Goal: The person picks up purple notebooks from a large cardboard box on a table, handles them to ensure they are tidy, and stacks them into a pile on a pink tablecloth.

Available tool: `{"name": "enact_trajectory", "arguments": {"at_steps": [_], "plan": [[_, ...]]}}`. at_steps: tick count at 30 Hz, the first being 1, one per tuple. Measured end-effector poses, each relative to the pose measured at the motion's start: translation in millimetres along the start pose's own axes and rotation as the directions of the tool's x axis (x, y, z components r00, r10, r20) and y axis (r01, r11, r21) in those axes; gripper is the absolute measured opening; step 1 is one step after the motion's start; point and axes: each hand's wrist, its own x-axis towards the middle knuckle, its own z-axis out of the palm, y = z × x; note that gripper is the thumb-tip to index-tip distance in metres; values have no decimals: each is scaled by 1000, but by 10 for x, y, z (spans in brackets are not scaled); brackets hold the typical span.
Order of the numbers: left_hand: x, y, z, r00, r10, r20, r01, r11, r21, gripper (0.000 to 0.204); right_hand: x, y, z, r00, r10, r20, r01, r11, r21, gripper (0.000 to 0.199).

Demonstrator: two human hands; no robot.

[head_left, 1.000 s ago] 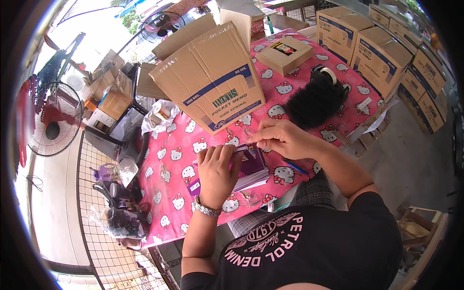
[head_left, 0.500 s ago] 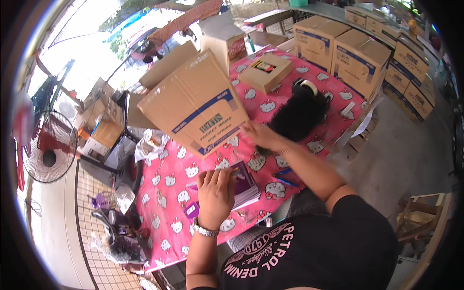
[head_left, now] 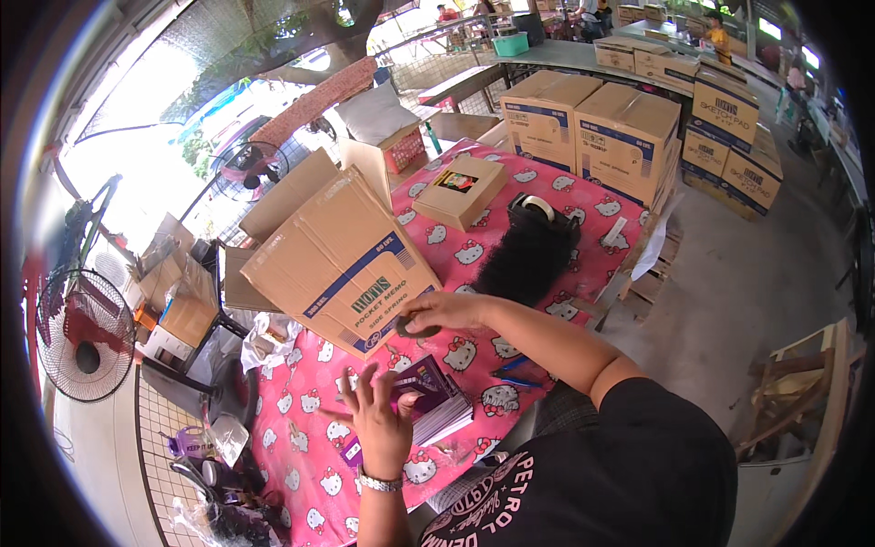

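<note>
Landmark for all positions: the open carton (head_left: 342, 273), brown with a blue band, standing on the pink table cover (head_left: 314, 492).

Right hand (head_left: 447, 312): located at the carton's lower right corner; contact with the carton cannot be determined. Its fingers are closed on a dark, roundish item (head_left: 416, 334), exact kind unclear, held in front of that same corner.

Left hand (head_left: 381, 428): located on the wearer's side of the carton, fingers spread apart. Nothing is seen in its grasp. It partly covers the stack of purple books (head_left: 439, 407); whether it touches them cannot be determined. A metal-banded watch (head_left: 379, 483) is worn at this wrist.

The stack lies flat between the carton and the wearer. Blue pens (head_left: 518, 379) lie to the carton's right, on the wearer's side. Also right of the carton: a black bristly item (head_left: 519, 260) and, beyond it, a pale tape roll (head_left: 538, 206).
</note>
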Motion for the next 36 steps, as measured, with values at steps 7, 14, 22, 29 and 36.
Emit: {"name": "enact_trajectory", "arguments": {"at_steps": [7,14,22,29,36], "plan": [[19,-112,-9,1000,-28,12,28,999,-22,43,-67,-754,83,864,158,478,-51,972,-229,42],[53,-179,7,999,10,-35,-12,998,-65,49,96,-653,47,850,-11,527,-42,995,88,46],[0,-192,4,998,-65,-9,63,988,-140,50,117,-779,156,765,124,632,-106,992,-67,47],[3,-225,-74,996,-87,20,89,983,-163,47,219,-682,199,802,102,589,6,984,-178,46],[35,-568,-224,986,-95,136,135,936,-326,32,441,-836,344,854,231,466,134,768,-626,44]]}}
